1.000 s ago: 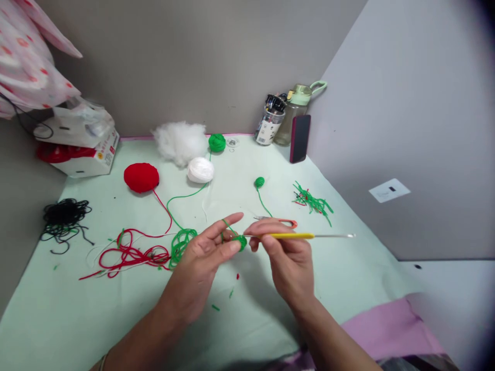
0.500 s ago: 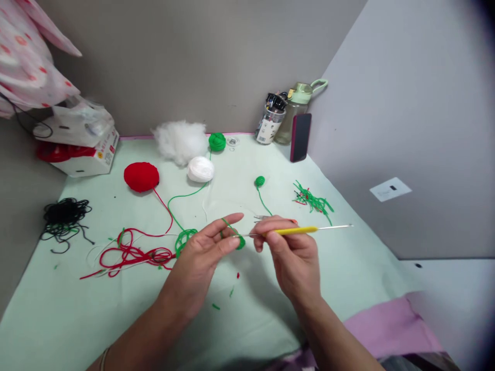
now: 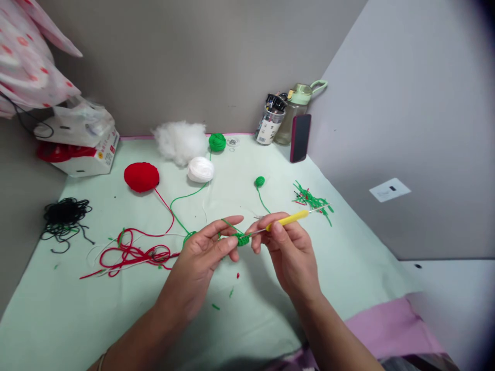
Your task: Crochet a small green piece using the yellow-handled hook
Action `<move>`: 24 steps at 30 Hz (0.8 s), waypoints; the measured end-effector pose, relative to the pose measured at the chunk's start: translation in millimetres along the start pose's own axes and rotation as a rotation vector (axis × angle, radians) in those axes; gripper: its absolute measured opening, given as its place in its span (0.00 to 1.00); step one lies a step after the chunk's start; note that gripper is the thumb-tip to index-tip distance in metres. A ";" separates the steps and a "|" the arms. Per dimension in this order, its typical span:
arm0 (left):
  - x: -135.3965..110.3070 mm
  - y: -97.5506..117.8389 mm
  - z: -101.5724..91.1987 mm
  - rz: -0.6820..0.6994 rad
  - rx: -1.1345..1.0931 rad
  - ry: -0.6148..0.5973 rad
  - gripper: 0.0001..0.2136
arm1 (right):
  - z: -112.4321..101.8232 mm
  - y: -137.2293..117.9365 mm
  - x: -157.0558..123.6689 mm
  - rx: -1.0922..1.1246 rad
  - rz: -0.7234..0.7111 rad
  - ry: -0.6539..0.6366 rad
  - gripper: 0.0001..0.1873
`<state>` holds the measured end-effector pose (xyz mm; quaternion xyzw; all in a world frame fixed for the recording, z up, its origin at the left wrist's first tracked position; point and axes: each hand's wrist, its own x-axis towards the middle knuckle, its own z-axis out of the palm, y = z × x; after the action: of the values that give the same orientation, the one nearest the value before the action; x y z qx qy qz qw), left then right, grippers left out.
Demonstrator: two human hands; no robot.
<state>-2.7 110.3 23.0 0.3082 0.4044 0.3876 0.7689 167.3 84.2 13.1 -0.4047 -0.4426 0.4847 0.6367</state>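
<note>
My left hand (image 3: 207, 252) pinches a small green crochet piece (image 3: 242, 239) between thumb and fingers, with green yarn looped over the raised index finger. My right hand (image 3: 288, 250) grips a yellow-handled crochet hook (image 3: 288, 220), its metal tip pushed into the green piece. The hook's far end slants up to the right. Green yarn trails left from the piece over the pale green table cover (image 3: 348, 268) toward a green yarn ball (image 3: 217, 141).
A red yarn ball (image 3: 141, 176), white yarn ball (image 3: 200, 169), white stuffing (image 3: 180, 140) and a small green crochet ball (image 3: 259, 181) lie behind. Loose red yarn (image 3: 131, 253), black yarn (image 3: 65, 214), green scraps (image 3: 311, 201). Jar (image 3: 269, 123), bottle (image 3: 296, 111), phone (image 3: 300, 137), box (image 3: 83, 149).
The crochet hook has tilted, its far end rising up and inward. Both hands have closed together slightly on the green piece.
</note>
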 end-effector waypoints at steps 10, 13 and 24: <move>-1.0 -5.7 -2.3 0.089 0.074 0.037 0.12 | 0.9 -2.5 -12.4 -0.365 -0.251 0.006 0.12; -2.9 -9.2 -1.3 0.153 0.133 0.058 0.13 | -1.0 -1.5 -17.6 -0.616 -0.470 -0.066 0.13; 0.3 -1.8 1.7 -0.099 -0.169 0.009 0.22 | -0.6 2.0 -16.1 -0.468 -0.406 0.059 0.12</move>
<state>-0.4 109.4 22.3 0.2199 0.3885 0.3833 0.8086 165.2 68.9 8.2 -0.4575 -0.5954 0.2205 0.6226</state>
